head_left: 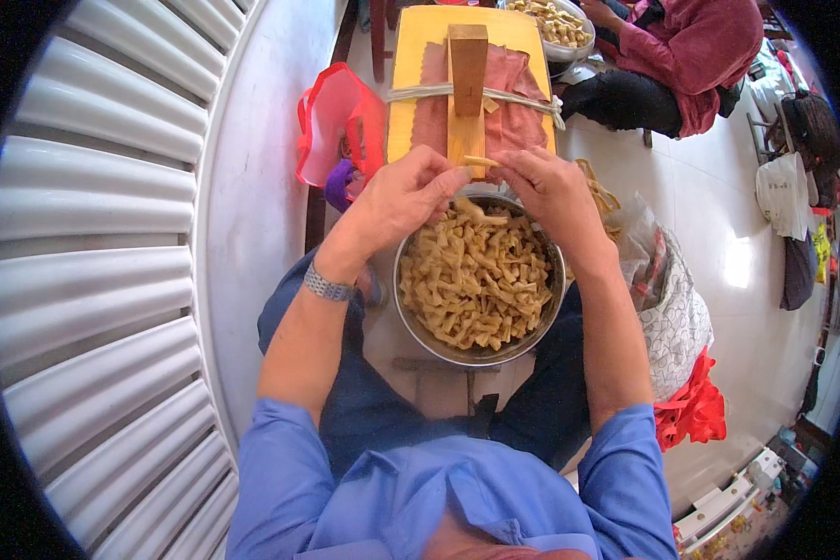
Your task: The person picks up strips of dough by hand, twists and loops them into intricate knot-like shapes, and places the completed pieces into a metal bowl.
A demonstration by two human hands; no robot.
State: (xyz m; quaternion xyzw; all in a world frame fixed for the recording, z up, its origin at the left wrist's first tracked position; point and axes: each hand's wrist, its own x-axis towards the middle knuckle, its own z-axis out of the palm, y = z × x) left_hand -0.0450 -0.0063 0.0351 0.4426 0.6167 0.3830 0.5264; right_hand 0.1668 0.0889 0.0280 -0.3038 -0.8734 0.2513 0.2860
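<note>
A short, pale tan strip (481, 161) is held at its ends between my two hands, in front of a wooden post. My left hand (406, 196), with a metal watch on its wrist, has its thumb and fingers closed at the strip's left end. The fingers of my right hand (549, 191) pinch its right end. Just below them, between my knees, stands a round metal pot (401, 313) heaped with similar soft-looking tan strips (476, 280). I cannot make out what food they are.
Ahead, a wooden post (468, 70) rises from a yellow board (411, 56) with pink cloth (523, 70) tied on by white cord. A red bag (331, 117) is at left, beside a white radiator (103, 196). Patterned bag (681, 327) at right. Another person (681, 65) sits ahead right near a bowl (569, 51).
</note>
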